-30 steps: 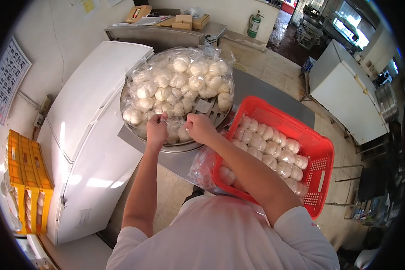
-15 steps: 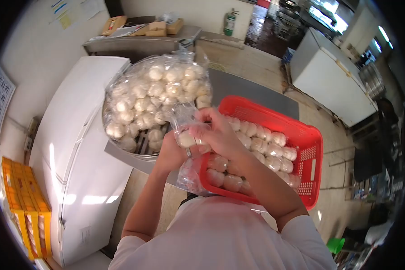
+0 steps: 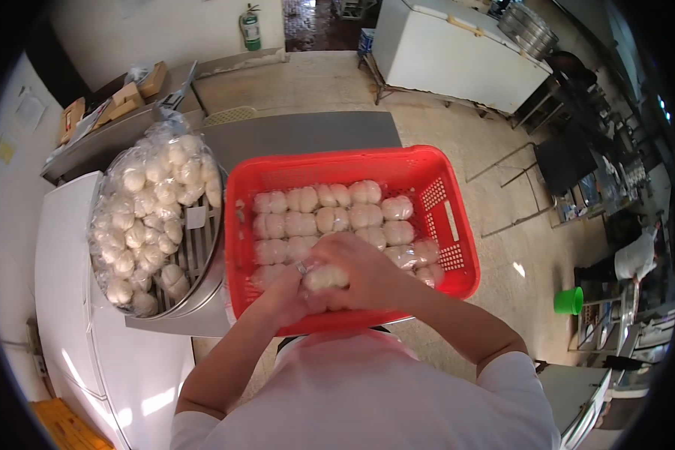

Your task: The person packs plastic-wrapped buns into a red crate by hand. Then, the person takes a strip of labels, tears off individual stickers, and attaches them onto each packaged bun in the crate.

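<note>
Both my hands are over the near side of a red plastic basket (image 3: pixel 337 156), closed on a clear plastic pack of white buns (image 3: pixel 326 278). My left hand (image 3: pixel 281 295) grips its left side, and my right hand (image 3: pixel 369 274) wraps it from the right and above. Beneath them, rows of similar wrapped bun packs (image 3: pixel 331 219) lie in the basket; my hands hide part of the nearest rows. To the left, a round slatted metal tray (image 3: pixel 200 259) carries a heap of loose white buns (image 3: pixel 148 191) under a clear plastic bag.
The basket and tray rest on a grey table (image 3: pixel 315 129). A white cabinet (image 3: pixel 71 270) stands at left, a chest freezer (image 3: pixel 450 56) at the back. A black chair (image 3: pixel 566 161), a green bucket (image 3: pixel 568 301) and a person (image 3: pixel 636 259) are at right.
My hands have moved from beside the bun tray to over the basket, carrying the bun pack. The view has swung right, so the basket now sits in the middle.
</note>
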Available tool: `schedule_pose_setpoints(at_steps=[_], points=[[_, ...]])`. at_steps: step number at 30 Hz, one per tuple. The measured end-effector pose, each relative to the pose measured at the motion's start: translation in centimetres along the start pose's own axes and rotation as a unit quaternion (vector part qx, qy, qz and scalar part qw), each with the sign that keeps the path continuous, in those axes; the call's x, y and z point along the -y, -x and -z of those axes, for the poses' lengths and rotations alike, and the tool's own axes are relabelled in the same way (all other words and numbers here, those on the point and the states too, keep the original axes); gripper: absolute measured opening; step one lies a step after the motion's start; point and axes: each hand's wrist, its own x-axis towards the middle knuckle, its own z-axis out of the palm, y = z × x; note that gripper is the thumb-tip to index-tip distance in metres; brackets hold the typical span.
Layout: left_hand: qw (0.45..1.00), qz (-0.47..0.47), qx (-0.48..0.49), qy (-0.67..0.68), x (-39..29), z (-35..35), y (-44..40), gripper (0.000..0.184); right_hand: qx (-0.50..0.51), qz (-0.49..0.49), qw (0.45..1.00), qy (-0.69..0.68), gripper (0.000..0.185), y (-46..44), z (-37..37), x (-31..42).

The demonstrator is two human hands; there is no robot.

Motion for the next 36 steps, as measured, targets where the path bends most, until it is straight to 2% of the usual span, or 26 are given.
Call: schedule_pose_setpoints(at_steps=[2, 3, 4, 6, 9, 12, 15, 18, 21, 24, 27, 30, 32, 36], points=[[0.994, 0.003, 0.098, -0.044, -1.5, -0.4, -3.3, 0.059, -0.100, -0.072, 0.991, 0.044, 0.062, 0.8, 1.2, -3.8], [0.987, 0.004, 0.145, -0.066, -2.1, -0.7, -4.6, 0.062, -0.156, -0.146, 0.976, -0.034, 0.062, 0.4, 2.3, -6.3], [0.987, -0.043, 0.118, -0.104, -2.3, -1.3, -5.4, 0.063, -0.209, -0.217, 0.947, -0.111, 0.063, -0.3, 3.9, -9.0], [0.973, -0.137, 0.060, -0.177, -2.3, -2.4, -6.8, 0.065, -0.234, -0.405, 0.879, -0.090, 0.060, -1.5, 7.5, -13.6], [0.969, -0.118, 0.035, -0.214, -1.2, -3.6, -7.8, 0.055, -0.129, -0.496, 0.825, -0.238, 0.058, -2.2, 9.6, -20.7], [0.962, -0.119, 0.009, -0.246, 0.1, -3.2, -8.7, 0.050, -0.124, -0.484, 0.818, -0.285, 0.057, -1.5, 7.8, -26.5], [0.956, -0.141, -0.013, -0.258, 0.2, -2.1, -9.0, 0.049, -0.152, -0.533, 0.824, -0.116, 0.052, -0.9, 7.4, -27.3], [0.954, -0.152, -0.023, -0.258, -0.2, -1.5, -8.9, 0.048, -0.168, -0.472, 0.863, 0.065, 0.063, 0.6, 5.7, -29.1], [0.955, -0.154, -0.025, -0.252, -0.8, -1.3, -8.8, 0.048, -0.166, -0.517, 0.827, 0.145, 0.078, 0.4, 4.0, -28.9], [0.952, -0.159, -0.021, -0.260, -0.9, -1.2, -8.8, 0.045, -0.143, -0.520, 0.834, 0.117, 0.090, 0.7, 3.3, -31.3], [0.953, -0.162, -0.009, -0.257, -0.8, -0.9, -9.0, 0.042, -0.123, -0.500, 0.856, 0.040, 0.090, 2.0, 3.8, -34.1], [0.949, -0.161, -0.015, -0.272, -0.9, -0.5, -9.3, 0.040, -0.081, -0.507, 0.838, 0.187, 0.091, 0.0, 3.2, -28.6], [0.947, -0.164, -0.019, -0.277, -0.7, 0.1, -9.5, 0.040, -0.088, -0.508, 0.838, 0.181, 0.092, 1.0, 1.2, -30.4], [0.952, -0.179, -0.012, -0.250, -0.7, 0.5, -9.9, 0.039, -0.090, -0.552, 0.824, 0.090, 0.093, 0.1, 1.2, -29.4]])
